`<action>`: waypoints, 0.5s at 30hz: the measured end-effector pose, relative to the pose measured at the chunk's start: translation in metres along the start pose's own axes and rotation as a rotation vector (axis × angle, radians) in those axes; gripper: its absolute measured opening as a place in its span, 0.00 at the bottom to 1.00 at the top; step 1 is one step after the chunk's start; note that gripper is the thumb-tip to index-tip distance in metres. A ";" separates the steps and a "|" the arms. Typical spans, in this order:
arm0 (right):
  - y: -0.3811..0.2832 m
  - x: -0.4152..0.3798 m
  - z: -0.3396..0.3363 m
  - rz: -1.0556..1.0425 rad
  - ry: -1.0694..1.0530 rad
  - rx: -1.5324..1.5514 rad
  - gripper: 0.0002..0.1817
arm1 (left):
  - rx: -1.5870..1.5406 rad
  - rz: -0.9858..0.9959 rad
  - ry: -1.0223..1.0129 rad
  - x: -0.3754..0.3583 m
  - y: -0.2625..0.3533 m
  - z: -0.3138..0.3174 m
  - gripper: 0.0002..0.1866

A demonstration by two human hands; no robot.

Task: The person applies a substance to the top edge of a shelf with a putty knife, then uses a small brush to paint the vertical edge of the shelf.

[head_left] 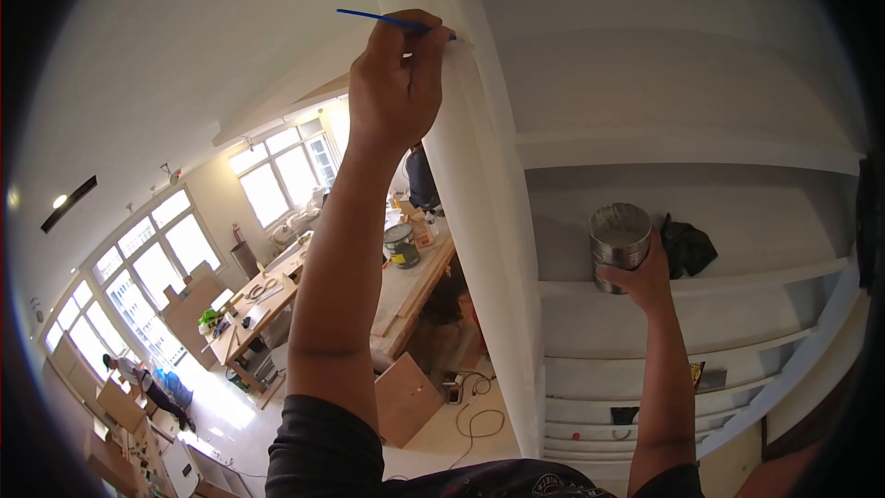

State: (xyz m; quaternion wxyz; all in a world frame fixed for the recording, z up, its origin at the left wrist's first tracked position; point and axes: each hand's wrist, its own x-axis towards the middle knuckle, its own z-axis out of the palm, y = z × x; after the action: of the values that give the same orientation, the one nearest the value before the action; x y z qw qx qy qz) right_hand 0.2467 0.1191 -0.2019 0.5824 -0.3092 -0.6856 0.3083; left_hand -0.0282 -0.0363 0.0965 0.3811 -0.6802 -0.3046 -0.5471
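Observation:
High up, my left hand (401, 83) pinches a thin blue paintbrush (364, 14), its handle pointing left and its working end close to the edge of a tall white panel (470, 148). The bristles are mostly hidden by my fingers. Lower on the right, my right hand (643, 275) is wrapped round an open metal can (619, 238), which I hold upright in front of the white shelves. Pale smears coat the can's inside wall. Just behind it, a dark crumpled cloth (687, 247) lies on a shelf.
White shelves (682, 288) fill the right side, with small items on the lower ones. To the left stand workbenches (415, 290) bearing tools and a bucket (401, 244). A wooden board (408, 401) and a cable (484, 420) are below. Another person (143, 383) is far left.

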 end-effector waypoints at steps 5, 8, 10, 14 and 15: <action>0.004 0.001 0.001 -0.023 0.008 -0.007 0.61 | -0.013 0.008 0.038 0.010 -0.006 0.002 0.09; 0.002 0.001 0.000 -0.014 0.001 -0.010 0.61 | -0.065 -0.024 0.074 0.011 -0.004 0.004 0.09; 0.001 0.001 0.000 -0.008 -0.005 -0.011 0.61 | -0.044 -0.026 0.057 0.009 0.001 0.001 0.09; -0.001 0.000 -0.001 -0.009 -0.008 -0.008 0.60 | -0.019 -0.056 0.000 0.007 0.006 -0.001 0.09; -0.003 0.000 -0.001 -0.012 -0.008 -0.011 0.60 | -0.037 -0.057 -0.004 0.007 0.005 -0.001 0.09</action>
State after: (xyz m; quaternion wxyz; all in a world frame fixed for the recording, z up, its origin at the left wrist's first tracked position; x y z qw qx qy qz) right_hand 0.2474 0.1169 -0.1996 0.5798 -0.3070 -0.6914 0.3026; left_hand -0.0228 -0.0396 0.1023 0.3523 -0.6792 -0.3144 -0.5619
